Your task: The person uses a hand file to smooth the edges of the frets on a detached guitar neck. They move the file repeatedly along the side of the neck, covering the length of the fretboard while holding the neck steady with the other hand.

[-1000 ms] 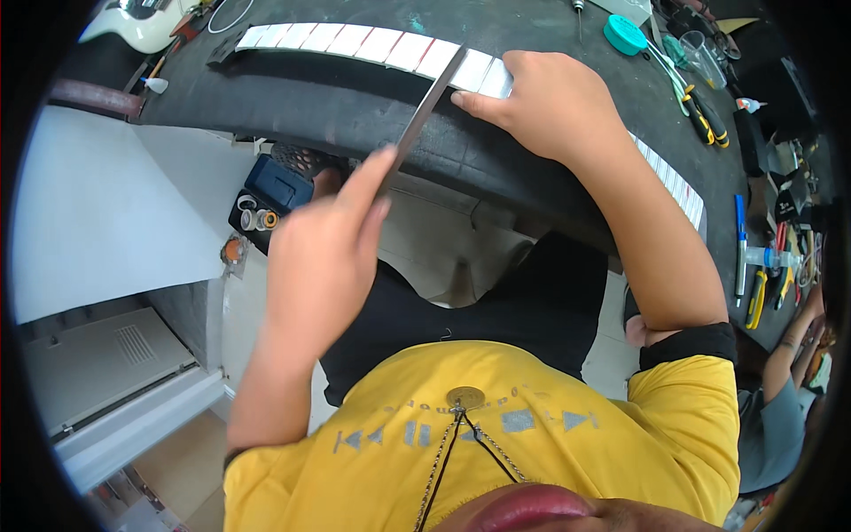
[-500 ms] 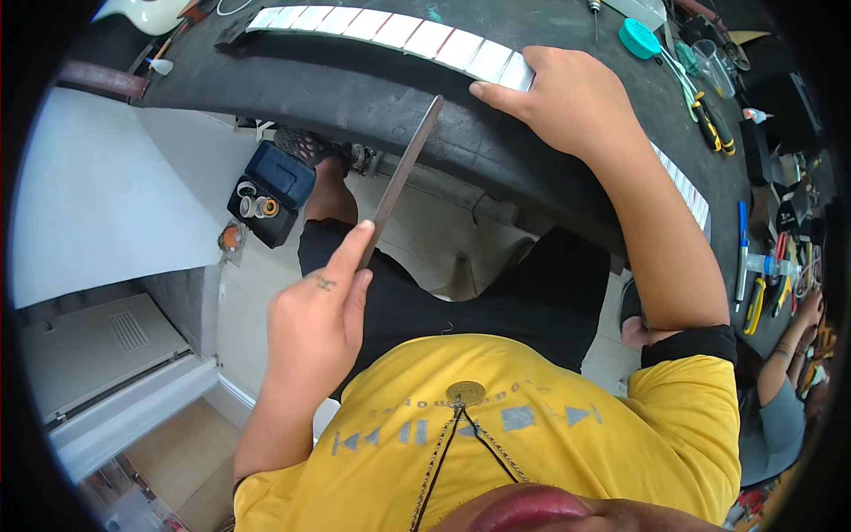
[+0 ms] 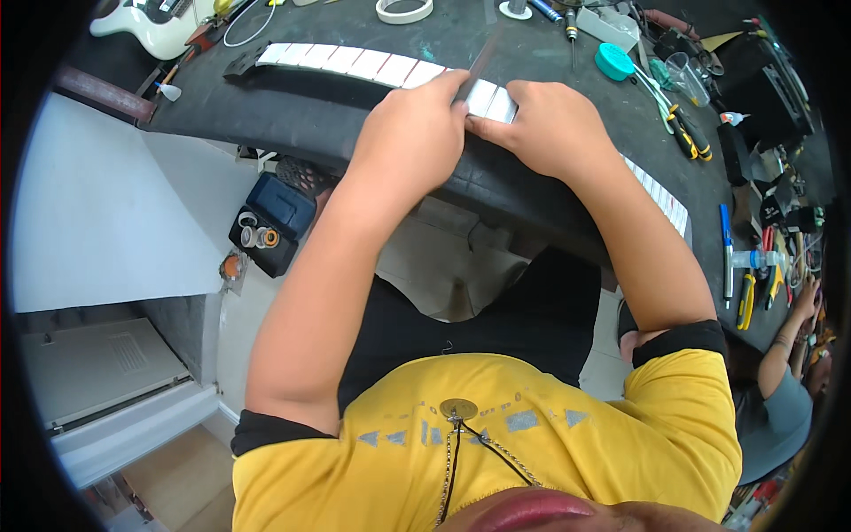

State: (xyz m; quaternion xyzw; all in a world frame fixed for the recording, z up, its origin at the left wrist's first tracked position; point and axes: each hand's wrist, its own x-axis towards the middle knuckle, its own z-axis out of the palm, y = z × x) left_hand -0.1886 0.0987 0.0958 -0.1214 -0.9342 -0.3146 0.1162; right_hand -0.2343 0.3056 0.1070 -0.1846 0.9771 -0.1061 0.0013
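A long guitar neck (image 3: 355, 64) lies across the bench, its fretboard masked in white strips between the frets, with reddish lines at some of them. My left hand (image 3: 415, 129) is closed on a slim metal file (image 3: 481, 66), which slants over the neck and seems to touch it. Just to the right, my right hand (image 3: 557, 129) grips the neck, thumb on the near edge and fingers over the top. The neck runs on under my right forearm and shows again beyond it. My hand hides the file's grip end.
A white guitar body (image 3: 146, 27) sits far left, a tape roll (image 3: 404, 11) at the back. To the right are a teal round container (image 3: 613, 60), black-yellow pliers (image 3: 688, 133) and a blue pen (image 3: 727, 253). An open black case (image 3: 277, 202) is below the bench. Another person (image 3: 780, 399) is at right.
My left hand has brought the file up from over my lap onto the guitar neck, beside my right hand. The right hand keeps its hold. The view has shifted, showing more of the bench's far side.
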